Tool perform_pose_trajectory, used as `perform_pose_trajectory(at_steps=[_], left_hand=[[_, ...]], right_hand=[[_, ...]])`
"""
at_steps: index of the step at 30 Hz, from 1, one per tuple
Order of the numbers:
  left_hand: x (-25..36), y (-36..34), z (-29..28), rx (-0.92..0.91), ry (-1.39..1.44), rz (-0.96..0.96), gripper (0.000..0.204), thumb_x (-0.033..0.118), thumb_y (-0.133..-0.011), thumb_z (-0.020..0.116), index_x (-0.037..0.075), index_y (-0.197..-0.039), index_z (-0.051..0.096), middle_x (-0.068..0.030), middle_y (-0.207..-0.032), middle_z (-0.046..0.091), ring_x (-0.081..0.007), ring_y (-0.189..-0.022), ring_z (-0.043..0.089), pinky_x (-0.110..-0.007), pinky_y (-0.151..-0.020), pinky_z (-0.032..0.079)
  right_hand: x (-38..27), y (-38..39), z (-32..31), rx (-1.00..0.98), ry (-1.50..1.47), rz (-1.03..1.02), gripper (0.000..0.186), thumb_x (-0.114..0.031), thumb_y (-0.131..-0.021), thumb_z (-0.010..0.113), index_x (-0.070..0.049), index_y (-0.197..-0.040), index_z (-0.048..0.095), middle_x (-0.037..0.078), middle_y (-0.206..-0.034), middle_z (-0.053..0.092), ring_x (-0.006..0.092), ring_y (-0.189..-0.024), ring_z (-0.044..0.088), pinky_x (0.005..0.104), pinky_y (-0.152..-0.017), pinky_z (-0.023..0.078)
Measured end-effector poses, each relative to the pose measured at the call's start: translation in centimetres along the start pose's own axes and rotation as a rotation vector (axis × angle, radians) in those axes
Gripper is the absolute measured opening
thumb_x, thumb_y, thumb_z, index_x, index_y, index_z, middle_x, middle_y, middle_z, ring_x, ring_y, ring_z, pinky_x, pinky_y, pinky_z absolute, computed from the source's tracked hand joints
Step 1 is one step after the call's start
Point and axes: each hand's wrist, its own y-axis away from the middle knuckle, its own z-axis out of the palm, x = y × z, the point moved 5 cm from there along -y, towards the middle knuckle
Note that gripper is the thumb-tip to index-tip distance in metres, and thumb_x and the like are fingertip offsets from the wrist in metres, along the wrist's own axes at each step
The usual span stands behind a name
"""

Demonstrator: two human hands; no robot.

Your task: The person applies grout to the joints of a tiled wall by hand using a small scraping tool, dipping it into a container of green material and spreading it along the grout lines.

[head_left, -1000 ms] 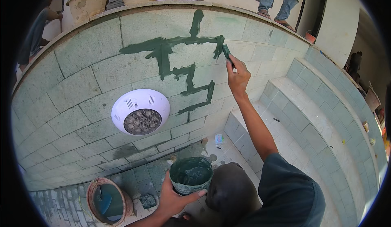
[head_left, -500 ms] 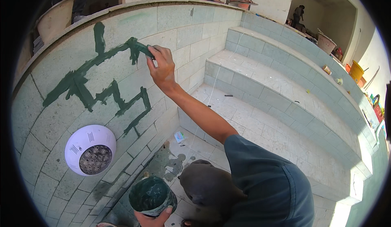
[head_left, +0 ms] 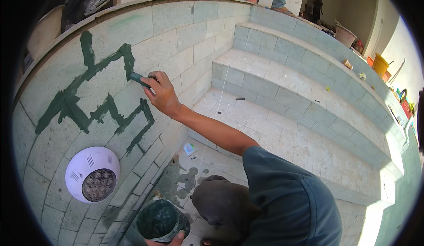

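Observation:
My right hand [head_left: 162, 95] is closed on a small flat scraper [head_left: 140, 79] smeared with dark green paste. The scraper's tip touches the pale tiled wall [head_left: 152, 60] at the lower end of a green paste band [head_left: 128, 57]. Thick green paste covers joints between several tiles in stepped lines. Low at the front, my left hand [head_left: 176, 238] grips a round pot [head_left: 182, 224] from below. Dark green paste coats its inside, and most of that hand is hidden beneath it.
A round white pool light [head_left: 92, 174] sits on the wall below the paste. Curved tiled steps [head_left: 282, 91] rise to the right, with a thin white string [head_left: 227, 74] across them. People's feet [head_left: 282, 11] and buckets [head_left: 345, 35] are on the upper ledge.
My right hand has moved down and slightly left with the scraper, and a green band now runs down the joint there. The people on the upper ledge have shifted their feet.

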Motion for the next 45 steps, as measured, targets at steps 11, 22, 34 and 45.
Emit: perform_pose_trajectory(at_steps=[11,22,34,45], left_hand=[[0.0,-0.3,-0.1,0.001,-0.017,0.038,0.054,-0.003,-0.074,0.084,-0.005,-0.123,0.062,-0.0125,-0.115,0.068,-0.0205,-0.102,0.065,-0.033,-0.094,0.049],[1.1,-0.1,1.3,-0.123,0.053,0.066,0.071,-0.001,-0.071,0.087,-0.002,-0.131,0.049,-0.0133,-0.120,0.066,-0.0208,-0.109,0.067,-0.035,-0.095,0.054],[1.5,-1.5,1.4,-0.151,0.014,0.082,0.078,0.008,-0.074,0.090,-0.001,-0.135,0.042,-0.0139,-0.126,0.062,-0.0195,-0.117,0.062,-0.036,-0.102,0.050],[1.5,-0.3,1.6,-0.135,0.114,0.090,0.076,-0.002,-0.070,0.088,-0.003,-0.133,0.046,-0.0155,-0.123,0.064,-0.0205,-0.111,0.066,-0.036,-0.096,0.054]], right_hand=[[-0.2,0.4,2.0,-0.097,-0.014,-0.068,0.039,0.006,-0.073,0.075,-0.003,-0.110,0.062,0.013,-0.104,0.056,0.0324,-0.096,0.058,0.0387,-0.078,0.052],[0.9,-4.3,-1.2,0.098,-0.042,0.062,0.034,0.004,-0.079,0.075,0.000,-0.111,0.065,0.016,-0.105,0.060,0.0303,-0.087,0.065,0.0349,-0.074,0.056],[-0.9,1.1,1.5,-0.156,0.006,-0.037,0.038,0.004,-0.078,0.075,-0.002,-0.115,0.065,0.015,-0.106,0.059,0.0321,-0.096,0.062,0.0372,-0.080,0.054],[0.1,-2.6,1.5,-0.047,0.034,-0.044,0.038,0.005,-0.076,0.075,-0.001,-0.112,0.065,0.016,-0.103,0.059,0.0335,-0.093,0.062,0.0381,-0.078,0.054]])
